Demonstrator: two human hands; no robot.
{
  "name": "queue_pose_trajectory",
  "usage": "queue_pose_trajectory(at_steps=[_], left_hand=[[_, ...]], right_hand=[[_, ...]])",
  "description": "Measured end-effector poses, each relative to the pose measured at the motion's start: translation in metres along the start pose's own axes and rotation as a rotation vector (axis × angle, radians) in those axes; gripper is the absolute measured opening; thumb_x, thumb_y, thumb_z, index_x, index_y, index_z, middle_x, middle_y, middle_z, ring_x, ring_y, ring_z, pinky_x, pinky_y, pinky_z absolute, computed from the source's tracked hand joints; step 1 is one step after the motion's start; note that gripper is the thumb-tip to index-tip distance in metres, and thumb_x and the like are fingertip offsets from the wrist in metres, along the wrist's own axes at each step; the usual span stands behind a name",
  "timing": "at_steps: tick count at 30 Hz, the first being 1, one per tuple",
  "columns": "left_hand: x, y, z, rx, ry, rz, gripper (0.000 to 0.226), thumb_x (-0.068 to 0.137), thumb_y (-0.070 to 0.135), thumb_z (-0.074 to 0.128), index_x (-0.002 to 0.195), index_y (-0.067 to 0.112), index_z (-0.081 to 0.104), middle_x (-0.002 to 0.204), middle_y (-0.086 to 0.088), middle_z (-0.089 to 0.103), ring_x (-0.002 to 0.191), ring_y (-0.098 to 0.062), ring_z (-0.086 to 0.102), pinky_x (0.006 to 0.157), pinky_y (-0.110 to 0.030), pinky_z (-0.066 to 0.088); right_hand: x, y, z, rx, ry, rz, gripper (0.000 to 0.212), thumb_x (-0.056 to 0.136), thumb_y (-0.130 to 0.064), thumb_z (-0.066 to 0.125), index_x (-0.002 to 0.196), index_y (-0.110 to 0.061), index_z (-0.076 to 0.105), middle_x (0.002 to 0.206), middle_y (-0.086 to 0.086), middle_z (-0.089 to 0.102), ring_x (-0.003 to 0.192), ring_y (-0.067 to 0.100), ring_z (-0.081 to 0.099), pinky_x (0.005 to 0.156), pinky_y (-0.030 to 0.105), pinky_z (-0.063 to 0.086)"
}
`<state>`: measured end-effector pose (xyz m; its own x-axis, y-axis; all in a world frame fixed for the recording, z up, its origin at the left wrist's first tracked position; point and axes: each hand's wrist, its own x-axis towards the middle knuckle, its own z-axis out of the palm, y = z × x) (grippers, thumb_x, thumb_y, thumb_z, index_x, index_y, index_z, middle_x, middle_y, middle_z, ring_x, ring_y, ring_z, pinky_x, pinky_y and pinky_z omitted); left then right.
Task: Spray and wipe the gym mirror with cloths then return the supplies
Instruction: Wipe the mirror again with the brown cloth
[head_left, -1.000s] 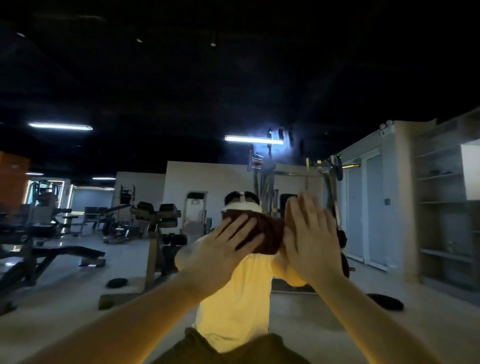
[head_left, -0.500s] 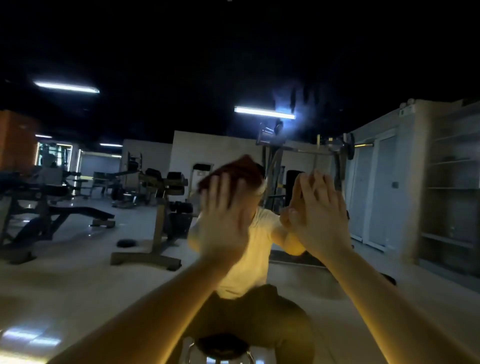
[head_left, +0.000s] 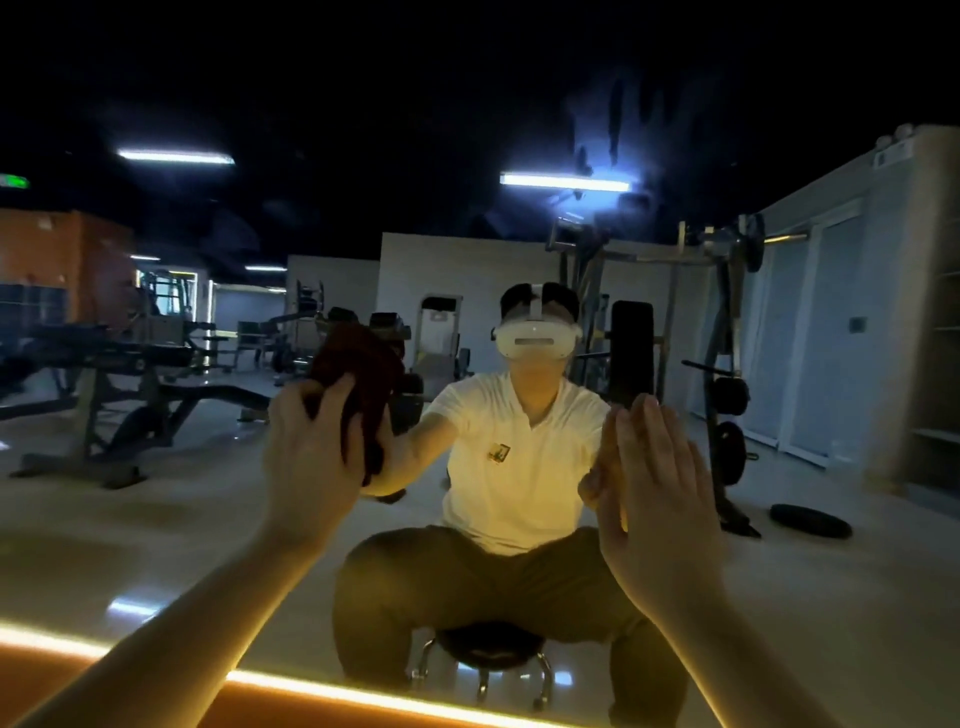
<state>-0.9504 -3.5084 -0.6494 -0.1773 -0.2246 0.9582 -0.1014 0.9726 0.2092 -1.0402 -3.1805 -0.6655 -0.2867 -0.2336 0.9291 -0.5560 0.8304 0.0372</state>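
The gym mirror (head_left: 156, 519) fills the view and reflects me seated on a small stool. My left hand (head_left: 311, 457) presses a dark red cloth (head_left: 363, 358) against the glass at centre left, fingers pointing up; the cloth sticks out above and to the right of them. My right hand (head_left: 654, 493) lies flat and bare on the glass at centre right, fingers straight and together. No spray bottle is in view. Streaky smears (head_left: 613, 130) show high on the glass near the reflected ceiling light.
A glowing orange light strip (head_left: 311, 686) runs along the mirror's lower edge. Everything else is reflection: weight benches at left, a rack with plates at right, shelves at the far right, and the black stool (head_left: 488, 644) under me.
My left hand has carried the cloth leftward and a little down across the glass, uncovering my reflected head. The right hand stays flat on the mirror. My view has tilted lower.
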Motion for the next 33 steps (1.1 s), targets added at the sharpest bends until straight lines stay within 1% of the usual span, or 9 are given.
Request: queue_pose_trajectory(at_steps=[5,9,12,14,17,20,22,30,33], left_hand=[[-0.014,0.089,0.025,-0.15,0.028,-0.036,0.032,0.104,0.023,0.049,0.133,0.012,0.052,0.124,-0.02,0.053,0.106,-0.027,0.054,0.082,-0.029,0.041],[-0.074,0.16,0.044,-0.196,-0.119,0.305,0.049,0.089,0.024,0.068,0.134,0.018,0.05,0.129,-0.016,0.051,0.117,-0.034,0.059,0.087,-0.045,0.059],[-0.101,0.143,0.044,-0.163,-0.196,0.46,0.052,0.087,0.023,0.073,0.135,0.017,0.052,0.135,-0.016,0.046,0.122,-0.038,0.059,0.088,-0.04,0.06],[-0.104,0.101,0.032,-0.121,-0.202,0.366,0.047,0.089,0.021,0.071,0.132,0.017,0.053,0.13,-0.017,0.053,0.113,-0.031,0.062,0.082,-0.032,0.057],[-0.114,0.025,0.007,-0.072,-0.162,0.061,0.032,0.093,0.016,0.067,0.122,0.01,0.056,0.111,-0.016,0.06,0.089,-0.017,0.057,0.07,-0.029,0.051],[-0.129,-0.011,-0.001,-0.118,-0.144,-0.232,0.024,0.097,0.009,0.063,0.118,0.008,0.051,0.102,-0.012,0.059,0.082,-0.02,0.059,0.065,-0.027,0.045],[-0.138,-0.002,0.006,-0.157,-0.113,-0.296,0.023,0.097,0.008,0.062,0.117,0.008,0.05,0.104,-0.011,0.057,0.083,-0.02,0.058,0.066,-0.029,0.048],[-0.18,0.105,0.04,-0.35,-0.215,-0.148,0.027,0.102,0.019,0.059,0.127,0.016,0.051,0.121,-0.011,0.056,0.105,-0.02,0.06,0.08,-0.034,0.058],[-0.193,0.112,0.044,-0.313,-0.356,0.154,0.028,0.102,0.022,0.062,0.128,0.016,0.054,0.135,-0.012,0.054,0.122,-0.023,0.059,0.087,-0.031,0.059]], right_hand=[[-0.042,0.01,0.006,0.028,-0.034,-0.022,0.077,0.094,-0.027,0.054,0.163,-0.011,0.025,0.171,0.014,0.015,0.159,0.031,0.012,0.124,0.057,0.025],[-0.067,0.014,0.013,0.073,-0.06,0.023,0.08,0.093,-0.019,0.065,0.162,-0.01,0.027,0.172,0.012,0.014,0.159,0.03,0.012,0.124,0.058,0.024],[-0.07,0.011,0.016,0.07,-0.063,0.039,0.084,0.089,-0.016,0.07,0.161,-0.007,0.029,0.172,0.015,0.013,0.16,0.03,0.009,0.125,0.059,0.022],[-0.069,0.006,0.017,0.101,-0.045,0.069,0.083,0.09,-0.015,0.069,0.162,-0.007,0.027,0.172,0.015,0.011,0.16,0.03,0.006,0.126,0.058,0.02],[-0.071,-0.002,0.021,0.12,-0.026,0.093,0.08,0.092,-0.016,0.066,0.162,-0.007,0.027,0.172,0.015,0.009,0.16,0.032,0.004,0.125,0.06,0.019],[-0.076,-0.005,0.025,0.112,-0.03,0.074,0.076,0.096,-0.015,0.06,0.163,-0.007,0.024,0.172,0.017,0.007,0.16,0.034,0.004,0.124,0.061,0.02],[-0.081,-0.006,0.025,0.099,-0.048,0.065,0.074,0.097,-0.018,0.055,0.163,-0.007,0.023,0.172,0.017,0.007,0.16,0.034,0.004,0.124,0.061,0.02],[-0.094,-0.001,0.017,0.134,-0.117,0.053,0.084,0.093,-0.015,0.065,0.164,-0.01,0.02,0.173,0.013,0.007,0.16,0.029,0.002,0.127,0.056,0.018],[-0.097,0.004,0.017,0.124,-0.125,0.041,0.084,0.093,-0.014,0.065,0.164,-0.01,0.02,0.173,0.013,0.008,0.16,0.028,0.003,0.128,0.052,0.016]])
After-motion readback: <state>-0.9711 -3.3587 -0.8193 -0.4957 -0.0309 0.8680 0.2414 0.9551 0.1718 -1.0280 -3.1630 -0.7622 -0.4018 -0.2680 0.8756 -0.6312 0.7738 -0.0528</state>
